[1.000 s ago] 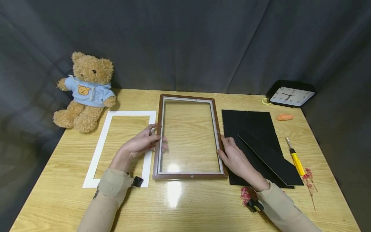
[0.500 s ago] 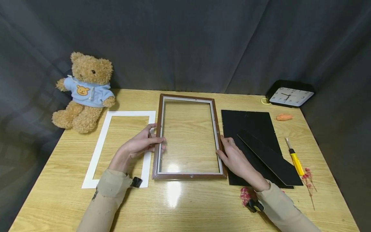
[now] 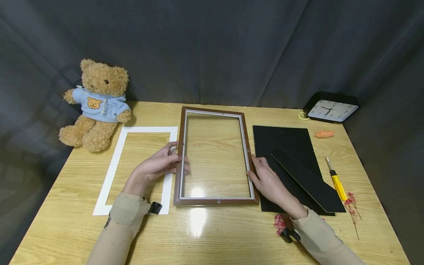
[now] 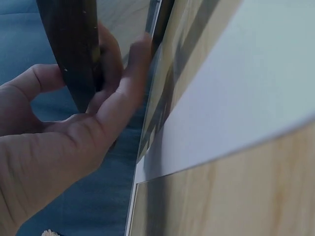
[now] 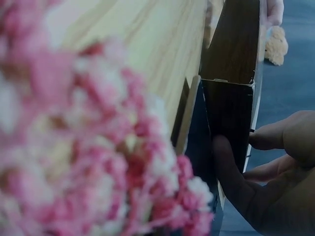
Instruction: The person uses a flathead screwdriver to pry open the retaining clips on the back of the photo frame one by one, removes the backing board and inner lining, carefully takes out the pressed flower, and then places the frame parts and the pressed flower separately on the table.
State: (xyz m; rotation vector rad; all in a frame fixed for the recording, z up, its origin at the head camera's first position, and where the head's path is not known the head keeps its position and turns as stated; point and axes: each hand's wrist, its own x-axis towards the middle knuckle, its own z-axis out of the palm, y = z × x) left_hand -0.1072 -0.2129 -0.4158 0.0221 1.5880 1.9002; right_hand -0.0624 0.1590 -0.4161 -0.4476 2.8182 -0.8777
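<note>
A brown picture frame (image 3: 216, 202) with a pale inner lip lies in the middle of the head view, the wood grain showing through its opening. My left hand (image 3: 155, 165) holds its left rail, thumb on top and fingers underneath, partly seen through the opening. In the left wrist view the dark rail (image 4: 74, 44) sits between thumb and fingers, above the white mat (image 4: 221, 88). My right hand (image 3: 269, 182) grips the opposite rail, thumb over the inner lip and fingers along the outer side. The right wrist view shows those fingers at the frame's side (image 5: 229, 108).
A white mat border (image 3: 112, 165) lies left, below a teddy bear (image 3: 102, 103). Rightward are a black backing board (image 3: 281, 136) with its stand leg (image 3: 308, 180), a yellow screwdriver (image 3: 338, 184), pink dried flowers (image 3: 352, 202), an orange object (image 3: 324, 134) and a clock (image 3: 332, 110).
My left thumb slid slightly inward over the rail, then back toward its outer edge. Both hands keep their hold, and the frame stays almost in place.
</note>
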